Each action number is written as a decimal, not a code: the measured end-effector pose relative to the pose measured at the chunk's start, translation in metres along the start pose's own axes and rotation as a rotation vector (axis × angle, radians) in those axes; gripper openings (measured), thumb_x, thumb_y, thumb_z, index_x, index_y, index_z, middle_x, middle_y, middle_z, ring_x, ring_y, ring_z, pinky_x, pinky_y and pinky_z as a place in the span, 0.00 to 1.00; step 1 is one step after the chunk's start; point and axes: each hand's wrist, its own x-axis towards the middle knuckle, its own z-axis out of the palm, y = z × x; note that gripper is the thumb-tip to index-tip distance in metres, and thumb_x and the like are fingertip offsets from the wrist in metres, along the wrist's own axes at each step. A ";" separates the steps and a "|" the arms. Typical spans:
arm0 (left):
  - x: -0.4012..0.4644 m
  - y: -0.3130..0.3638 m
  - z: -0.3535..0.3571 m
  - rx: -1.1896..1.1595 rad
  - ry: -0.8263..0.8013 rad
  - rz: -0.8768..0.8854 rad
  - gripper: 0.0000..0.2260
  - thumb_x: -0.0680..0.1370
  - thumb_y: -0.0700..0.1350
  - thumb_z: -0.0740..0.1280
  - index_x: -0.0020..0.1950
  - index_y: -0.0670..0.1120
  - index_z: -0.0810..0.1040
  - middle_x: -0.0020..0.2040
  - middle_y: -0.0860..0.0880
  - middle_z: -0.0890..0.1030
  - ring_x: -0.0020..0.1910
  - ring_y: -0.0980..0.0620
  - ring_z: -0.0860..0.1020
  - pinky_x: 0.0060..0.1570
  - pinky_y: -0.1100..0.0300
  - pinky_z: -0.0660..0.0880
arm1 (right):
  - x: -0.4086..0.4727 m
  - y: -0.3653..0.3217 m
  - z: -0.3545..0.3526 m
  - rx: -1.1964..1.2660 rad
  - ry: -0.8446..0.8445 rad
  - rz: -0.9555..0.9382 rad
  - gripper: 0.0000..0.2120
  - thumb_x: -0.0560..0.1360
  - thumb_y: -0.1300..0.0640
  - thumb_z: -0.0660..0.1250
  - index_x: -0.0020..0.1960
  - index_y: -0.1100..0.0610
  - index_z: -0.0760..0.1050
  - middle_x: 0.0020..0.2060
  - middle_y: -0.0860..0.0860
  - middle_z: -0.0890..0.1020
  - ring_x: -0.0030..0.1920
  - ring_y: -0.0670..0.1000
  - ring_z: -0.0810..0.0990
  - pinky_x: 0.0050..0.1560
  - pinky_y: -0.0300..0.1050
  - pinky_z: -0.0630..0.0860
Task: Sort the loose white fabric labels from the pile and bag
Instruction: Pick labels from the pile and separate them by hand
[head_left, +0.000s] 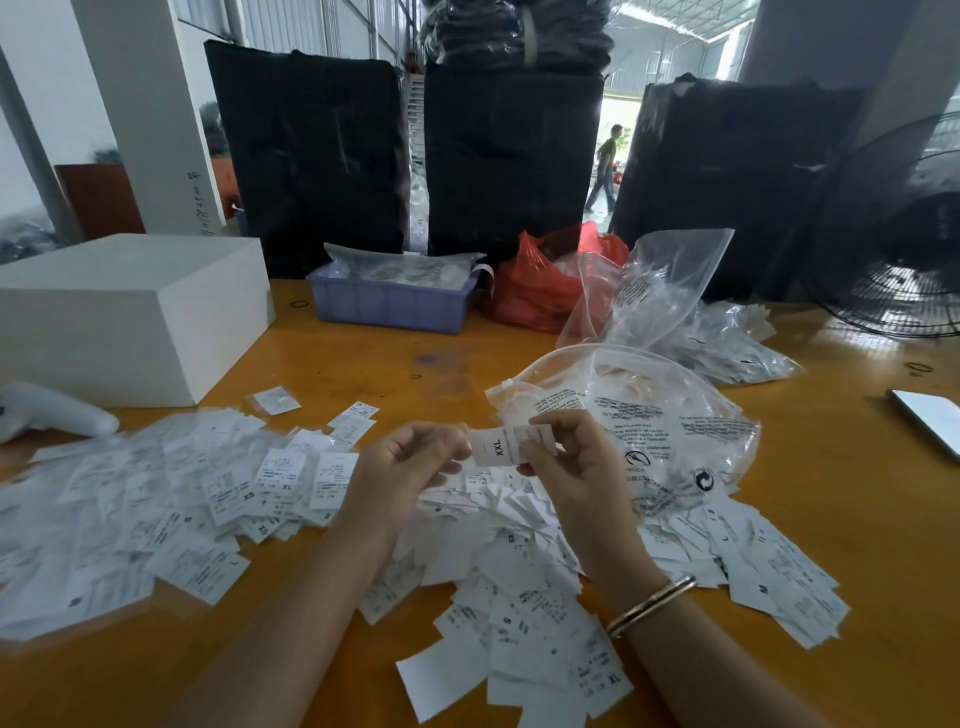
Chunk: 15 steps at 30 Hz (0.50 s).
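Note:
A white fabric label marked XXL (501, 446) is held above the table between both hands. My left hand (410, 462) pinches its left end and my right hand (566, 457) pinches its right end. Beneath them a loose pile of white labels (498, 571) spreads over the yellow table (363, 364). More labels lie spread at the left (156, 509) and at the right (769, 566). A clear printed plastic bag (649, 415) lies just behind my right hand, partly covering labels.
A white box (130, 312) and a white scanner-like tool (52, 410) sit at left. Behind are a lilac tray (389, 306), a red bag (545, 286) and more clear bags (717, 332). A fan (893, 234) and a phone (930, 415) are at right. Black wrapped bales stand behind.

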 end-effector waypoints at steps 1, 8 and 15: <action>0.000 0.000 0.000 0.003 -0.008 0.002 0.25 0.59 0.64 0.69 0.46 0.47 0.81 0.41 0.54 0.85 0.39 0.58 0.82 0.36 0.69 0.76 | 0.000 0.001 0.001 0.005 -0.014 0.016 0.11 0.74 0.67 0.67 0.47 0.50 0.74 0.40 0.46 0.83 0.40 0.49 0.83 0.41 0.46 0.81; 0.003 -0.001 0.000 -0.082 -0.010 -0.006 0.19 0.59 0.53 0.74 0.46 0.46 0.80 0.43 0.52 0.86 0.42 0.52 0.84 0.36 0.68 0.77 | 0.002 0.001 0.001 0.155 -0.005 0.082 0.12 0.74 0.68 0.66 0.51 0.52 0.75 0.39 0.49 0.83 0.39 0.50 0.83 0.40 0.39 0.79; 0.004 -0.006 0.000 -0.110 -0.019 -0.001 0.16 0.64 0.48 0.73 0.49 0.47 0.79 0.43 0.51 0.86 0.42 0.53 0.84 0.36 0.68 0.77 | 0.002 0.001 0.002 0.223 -0.020 0.135 0.14 0.74 0.68 0.66 0.53 0.52 0.73 0.41 0.48 0.84 0.41 0.49 0.84 0.40 0.39 0.79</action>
